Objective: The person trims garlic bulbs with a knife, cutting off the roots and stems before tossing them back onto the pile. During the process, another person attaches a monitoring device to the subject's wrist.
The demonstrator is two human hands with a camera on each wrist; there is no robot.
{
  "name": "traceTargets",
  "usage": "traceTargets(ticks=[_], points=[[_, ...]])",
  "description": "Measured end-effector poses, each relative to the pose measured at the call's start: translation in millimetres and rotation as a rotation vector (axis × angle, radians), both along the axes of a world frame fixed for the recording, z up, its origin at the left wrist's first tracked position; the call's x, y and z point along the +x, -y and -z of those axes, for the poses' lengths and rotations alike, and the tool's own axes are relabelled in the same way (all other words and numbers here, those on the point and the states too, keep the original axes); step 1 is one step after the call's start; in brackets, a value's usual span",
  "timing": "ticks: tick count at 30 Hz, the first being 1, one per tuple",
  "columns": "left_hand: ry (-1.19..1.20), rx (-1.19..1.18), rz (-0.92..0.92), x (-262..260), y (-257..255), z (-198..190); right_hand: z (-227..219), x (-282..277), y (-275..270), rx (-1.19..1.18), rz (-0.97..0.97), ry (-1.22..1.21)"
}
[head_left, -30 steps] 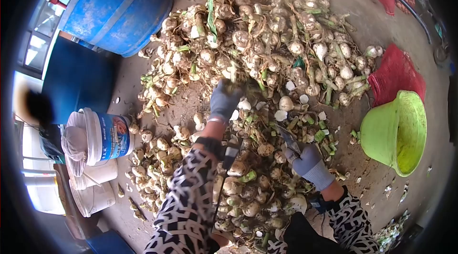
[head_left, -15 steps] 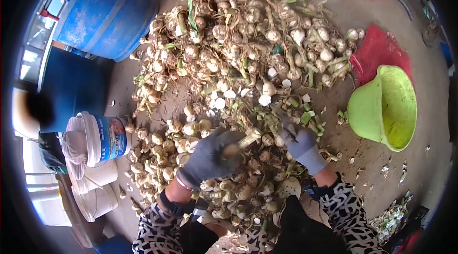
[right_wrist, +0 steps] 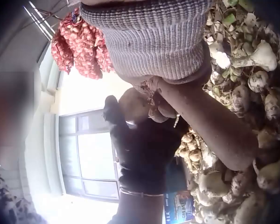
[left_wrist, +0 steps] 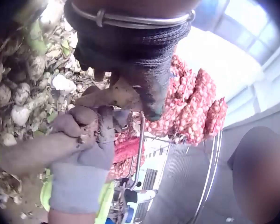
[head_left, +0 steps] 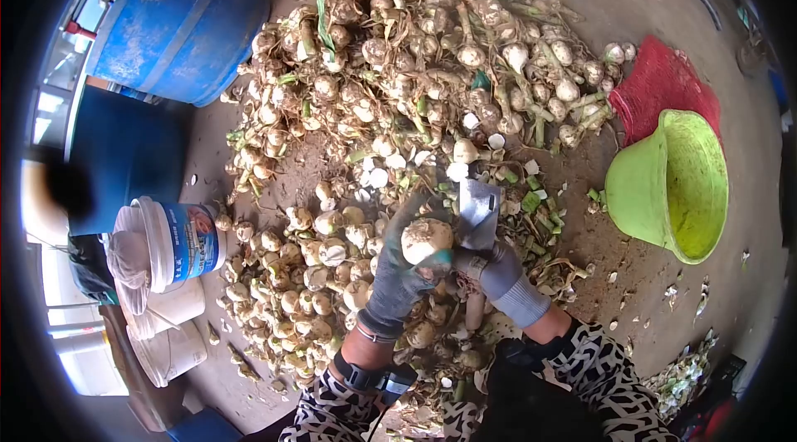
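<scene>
In the head view my gloved left hand [head_left: 392, 283] grips a garlic bulb [head_left: 427, 240], its pale face up. Right beside it, my gloved right hand [head_left: 505, 276] holds a tool by its handle [head_left: 475, 309], with a broad metal blade [head_left: 479, 208] pointing away from me. The left wrist view has the right hand [left_wrist: 86, 140] curled round the thick handle [left_wrist: 37, 154], just below the left hand [left_wrist: 130, 65] and the stem [left_wrist: 102, 97]. From the right wrist, the left hand [right_wrist: 144, 144] appears dark behind the bulb [right_wrist: 134, 106]; the handle [right_wrist: 214, 123] slants across the right hand [right_wrist: 158, 51].
A large heap of garlic with stalks [head_left: 398, 52] lies beyond the hands, and trimmed-looking bulbs [head_left: 315, 276] lie at left. At right stand a green tub [head_left: 635, 193] and a red mesh bag [head_left: 660, 89]. Blue barrels [head_left: 178, 19] and white buckets [head_left: 154, 243] line the left.
My left hand has come back from the far heap with a bulb and turned it beside the right hand. The blade now points up and away. The head view has shifted slightly.
</scene>
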State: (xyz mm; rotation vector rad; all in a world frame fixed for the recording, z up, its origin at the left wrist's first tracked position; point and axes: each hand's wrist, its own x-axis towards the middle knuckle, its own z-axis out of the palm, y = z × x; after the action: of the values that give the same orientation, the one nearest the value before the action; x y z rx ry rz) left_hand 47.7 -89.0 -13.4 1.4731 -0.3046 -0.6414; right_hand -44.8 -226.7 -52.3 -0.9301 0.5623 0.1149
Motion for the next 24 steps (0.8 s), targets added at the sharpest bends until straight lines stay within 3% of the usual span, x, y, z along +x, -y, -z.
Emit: traceTargets(ticks=[2,3,5,6,7,9,11,13,17,20,21,22,24], points=[[-0.041,-0.037,0.019,-3,0,5,3,-7,1,-0.438,-0.005,0.192],[-0.038,-0.040,0.015,-2,1,3,0,-8,10,-0.441,-0.009,0.196],[0.370,0.235,0.108,1,3,-3,-17,-3,35,-1.251,-0.163,0.369],[0.291,0.193,0.109,-1,2,-11,-34,-3,45,-1.380,-0.231,0.355],[0.288,0.196,0.117,-3,-1,-10,-46,-4,49,-1.377,-0.228,0.347],[0.032,0.048,0.073,-5,-1,-17,-63,-3,52,-1.537,-0.453,0.387],[-0.132,-0.070,0.041,-7,3,-32,-65,-4,48,-1.597,-0.445,0.445],[0.308,0.222,0.161,-4,0,-35,-63,-4,41,-1.591,-0.467,0.386],[0.462,0.290,0.239,-7,-10,-17,-61,-6,34,-1.617,-0.479,0.343],[0.844,0.318,0.354,-4,-9,-18,-53,-7,33,-1.631,-0.449,0.312],[0.839,0.311,0.361,-6,-6,-19,-51,-8,33,-1.585,-0.415,0.310],[0.555,0.407,0.388,-12,-5,-20,-48,-10,32,-1.538,-0.380,0.306],[0.276,0.437,0.404,-20,-10,-18,-35,-13,29,-1.492,-0.336,0.311]])
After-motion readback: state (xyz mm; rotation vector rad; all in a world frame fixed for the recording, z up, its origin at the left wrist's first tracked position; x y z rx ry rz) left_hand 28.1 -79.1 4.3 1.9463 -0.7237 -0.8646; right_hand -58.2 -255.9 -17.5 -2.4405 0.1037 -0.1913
